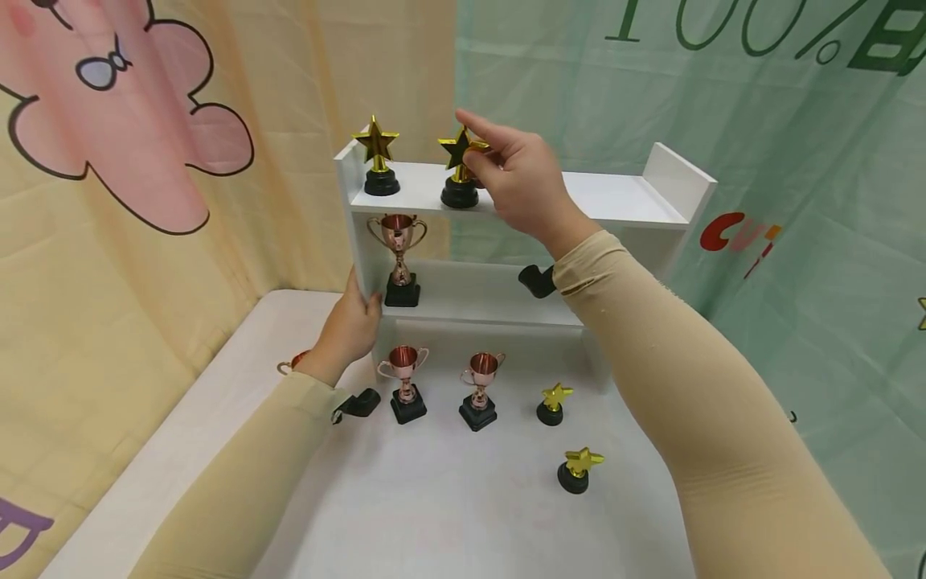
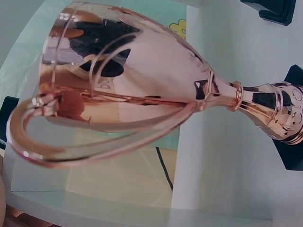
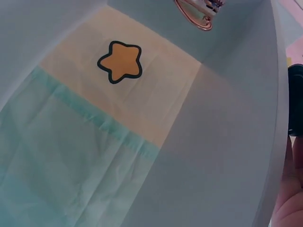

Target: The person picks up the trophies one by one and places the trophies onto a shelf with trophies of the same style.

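My right hand (image 1: 524, 181) pinches a gold star trophy (image 1: 459, 193) by its star, at the top board of a white shelf unit (image 1: 615, 197). Its black round base is right at the board; in the right wrist view only part of the base (image 3: 296, 99) and some fingers (image 3: 289, 203) show at the edge. A second star trophy (image 1: 376, 149) stands to its left. My left hand (image 1: 347, 334) grips the unit's left side panel, thumb in front, other fingers partly hidden behind. A rose-gold cup trophy (image 1: 401, 261) stands on the middle shelf, near that hand.
Two rose-gold cup trophies, the left one (image 1: 407, 386) and the right one (image 1: 480, 392), stand before the unit. Two small star trophies, one farther (image 1: 551, 404) and one nearer (image 1: 576, 470), stand to their right. Another cup (image 1: 295, 362) is mostly hidden behind my left wrist. Printed curtains (image 1: 289, 121) hang behind.
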Tool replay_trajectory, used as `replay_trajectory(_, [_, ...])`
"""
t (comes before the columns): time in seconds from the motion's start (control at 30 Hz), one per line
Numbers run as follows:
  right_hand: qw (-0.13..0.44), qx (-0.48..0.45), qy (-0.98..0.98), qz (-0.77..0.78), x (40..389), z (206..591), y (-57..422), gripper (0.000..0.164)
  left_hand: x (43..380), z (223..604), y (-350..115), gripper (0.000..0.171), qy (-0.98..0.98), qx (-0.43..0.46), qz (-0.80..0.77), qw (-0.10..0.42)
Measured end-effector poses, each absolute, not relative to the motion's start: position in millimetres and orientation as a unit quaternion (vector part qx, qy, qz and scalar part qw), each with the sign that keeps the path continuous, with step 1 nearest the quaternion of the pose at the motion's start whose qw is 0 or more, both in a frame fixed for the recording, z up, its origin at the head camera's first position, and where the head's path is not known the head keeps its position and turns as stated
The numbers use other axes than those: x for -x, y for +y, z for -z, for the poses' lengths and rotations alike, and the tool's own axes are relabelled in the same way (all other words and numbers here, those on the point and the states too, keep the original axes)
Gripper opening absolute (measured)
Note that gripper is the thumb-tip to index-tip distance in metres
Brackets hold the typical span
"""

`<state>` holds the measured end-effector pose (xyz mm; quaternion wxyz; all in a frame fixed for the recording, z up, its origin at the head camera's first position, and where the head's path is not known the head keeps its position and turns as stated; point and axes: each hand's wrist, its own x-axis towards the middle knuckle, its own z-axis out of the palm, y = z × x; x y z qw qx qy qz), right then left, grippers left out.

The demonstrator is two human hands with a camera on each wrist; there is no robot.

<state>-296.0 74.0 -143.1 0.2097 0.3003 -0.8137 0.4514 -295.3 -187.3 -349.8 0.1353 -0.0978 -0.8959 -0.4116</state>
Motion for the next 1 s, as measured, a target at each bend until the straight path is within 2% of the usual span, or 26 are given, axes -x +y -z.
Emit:
replay_trajectory(0.4, [0.194,-0.284,-0.834,-0.431,306.2,147.9,58.4,0.049,293.4,349.2,-185.6,0.07,-0.896,0.101,0.411,0.137])
replay_trajectory(0.7, [0.15,-0.261,-0.841,-0.45,308.6,144.5,61.6,0.052,293.4,348.9,-183.6,0.07,-0.894,0.103,0.414,0.135])
replay_trajectory(1.0, [0.142,-0.253,-0.836,-0.467,310.2,146.3,58.1,0.054,292.8,348.2,-184.9,0.07,-0.896,0.096,0.411,0.139])
